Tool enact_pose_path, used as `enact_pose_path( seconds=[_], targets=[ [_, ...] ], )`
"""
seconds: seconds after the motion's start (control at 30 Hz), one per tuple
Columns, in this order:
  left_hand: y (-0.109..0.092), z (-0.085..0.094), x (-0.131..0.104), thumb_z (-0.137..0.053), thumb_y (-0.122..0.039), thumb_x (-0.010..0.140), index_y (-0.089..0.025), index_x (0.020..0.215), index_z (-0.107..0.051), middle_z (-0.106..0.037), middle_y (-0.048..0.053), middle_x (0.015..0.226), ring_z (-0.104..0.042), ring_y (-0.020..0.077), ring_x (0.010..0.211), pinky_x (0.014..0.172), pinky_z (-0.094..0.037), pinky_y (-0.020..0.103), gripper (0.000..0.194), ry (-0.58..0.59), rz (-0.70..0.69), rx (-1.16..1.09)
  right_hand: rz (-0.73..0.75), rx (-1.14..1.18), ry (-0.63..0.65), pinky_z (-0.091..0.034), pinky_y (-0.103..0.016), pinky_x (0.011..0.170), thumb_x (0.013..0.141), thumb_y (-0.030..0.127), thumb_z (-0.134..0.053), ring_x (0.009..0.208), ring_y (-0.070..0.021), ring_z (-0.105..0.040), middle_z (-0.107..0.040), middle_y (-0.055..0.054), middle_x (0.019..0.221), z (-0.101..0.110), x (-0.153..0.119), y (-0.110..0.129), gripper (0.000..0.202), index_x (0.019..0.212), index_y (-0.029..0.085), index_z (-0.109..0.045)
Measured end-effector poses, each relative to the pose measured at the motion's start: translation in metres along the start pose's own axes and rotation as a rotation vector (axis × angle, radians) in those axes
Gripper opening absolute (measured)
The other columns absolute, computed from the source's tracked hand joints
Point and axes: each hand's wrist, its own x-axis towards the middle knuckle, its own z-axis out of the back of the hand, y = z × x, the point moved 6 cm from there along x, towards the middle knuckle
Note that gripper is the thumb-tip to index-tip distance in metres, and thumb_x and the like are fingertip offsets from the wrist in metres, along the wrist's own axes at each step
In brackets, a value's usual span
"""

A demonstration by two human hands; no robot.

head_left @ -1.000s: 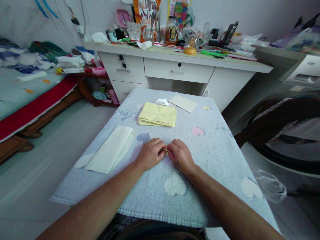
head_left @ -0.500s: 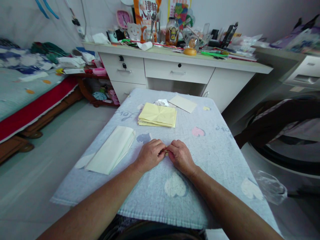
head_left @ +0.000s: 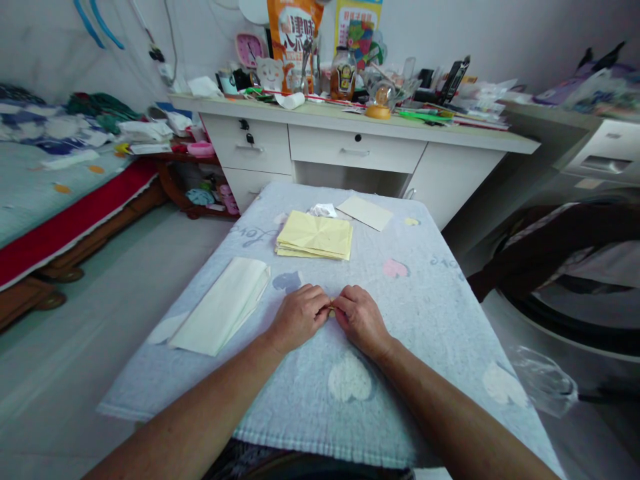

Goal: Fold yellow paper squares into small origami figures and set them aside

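Note:
My left hand [head_left: 301,315] and my right hand [head_left: 361,319] meet over the cloth-covered table, fingertips nearly touching. Between them both pinch a small yellowish piece of folded paper [head_left: 332,312], mostly hidden by the fingers. Just beyond the hands lies a stack of creased yellow paper sheets [head_left: 315,235]. To the left is a folded pale-green paper [head_left: 220,307], lying flat at a slant.
The table's light-blue cloth [head_left: 420,347] has heart prints. Behind the stack are a crumpled white paper [head_left: 323,211] and a cream card [head_left: 366,213]. A cluttered white desk [head_left: 357,143] stands beyond; a bed is left, a washing machine right.
The view has tilted slightly, so everything sits a little lower in the picture. Both hands keep their pinch on the small folded paper, with hardly any movement of the fingers.

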Motion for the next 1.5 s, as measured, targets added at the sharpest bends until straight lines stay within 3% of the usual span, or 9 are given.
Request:
enact_pose_path(
  seconds=[0.2, 0.43, 0.67, 0.87, 1.23, 1.5],
  targets=[
    [0.002, -0.001, -0.001, -0.055, -0.015, 0.086, -0.019, 0.076, -0.061, -0.060, 0.003, 0.080, -0.054, 0.0167, 0.081, 0.072, -0.043, 0.030, 0.013, 0.011, -0.015, -0.021, -0.042, 0.000, -0.004, -0.036, -0.028, 0.075, 0.083, 0.013, -0.058, 0.081, -0.0171, -0.048, -0.056, -0.003, 0.083, 0.001, 0.001, 0.000, 0.009, 0.088, 0.018, -0.063],
    [0.006, -0.002, -0.001, -0.055, -0.014, 0.086, -0.019, 0.079, -0.063, -0.060, 0.003, 0.083, -0.055, 0.0166, 0.084, 0.074, -0.043, 0.029, 0.012, 0.018, 0.021, -0.105, -0.033, 0.029, 0.018, -0.035, -0.029, 0.076, 0.087, 0.017, -0.057, 0.082, -0.0169, -0.049, -0.056, -0.004, 0.083, 0.001, 0.001, 0.000, 0.011, 0.084, 0.018, -0.067],
    [0.017, -0.001, 0.004, -0.064, -0.018, 0.081, -0.019, 0.075, -0.065, -0.060, 0.002, 0.082, -0.056, 0.0172, 0.084, 0.077, -0.043, 0.030, 0.007, 0.039, 0.152, -0.175, -0.136, 0.150, 0.008, -0.036, -0.028, 0.077, 0.087, 0.021, -0.060, 0.082, -0.0160, -0.052, -0.059, -0.003, 0.083, 0.002, 0.002, -0.009, 0.010, 0.085, 0.019, -0.069],
    [0.019, 0.000, 0.005, -0.059, -0.019, 0.084, -0.019, 0.079, -0.067, -0.061, 0.002, 0.083, -0.056, 0.0173, 0.085, 0.079, -0.042, 0.031, 0.010, 0.056, 0.156, -0.196, -0.208, 0.220, 0.003, -0.034, -0.029, 0.076, 0.085, 0.020, -0.062, 0.081, -0.0164, -0.051, -0.059, -0.003, 0.081, 0.003, 0.002, -0.015, 0.008, 0.083, 0.019, -0.069],
    [0.024, 0.001, 0.006, -0.063, -0.019, 0.078, -0.020, 0.071, -0.067, -0.060, 0.001, 0.081, -0.054, 0.0177, 0.085, 0.082, -0.039, 0.034, 0.007, 0.036, 0.246, -0.107, -0.274, 0.118, 0.003, -0.030, -0.030, 0.076, 0.084, 0.023, -0.062, 0.083, -0.0177, -0.049, -0.057, -0.003, 0.082, 0.005, 0.001, -0.017, 0.007, 0.079, 0.018, -0.064],
    [0.026, 0.001, 0.007, -0.062, -0.022, 0.080, -0.021, 0.075, -0.069, -0.060, 0.000, 0.083, -0.054, 0.0177, 0.087, 0.082, -0.038, 0.034, 0.008, 0.087, 0.262, -0.125, -0.274, 0.068, 0.031, -0.028, -0.030, 0.074, 0.086, 0.022, -0.059, 0.084, -0.0182, -0.049, -0.057, -0.004, 0.083, 0.004, 0.000, -0.018, 0.010, 0.079, 0.019, -0.066]
  ],
)
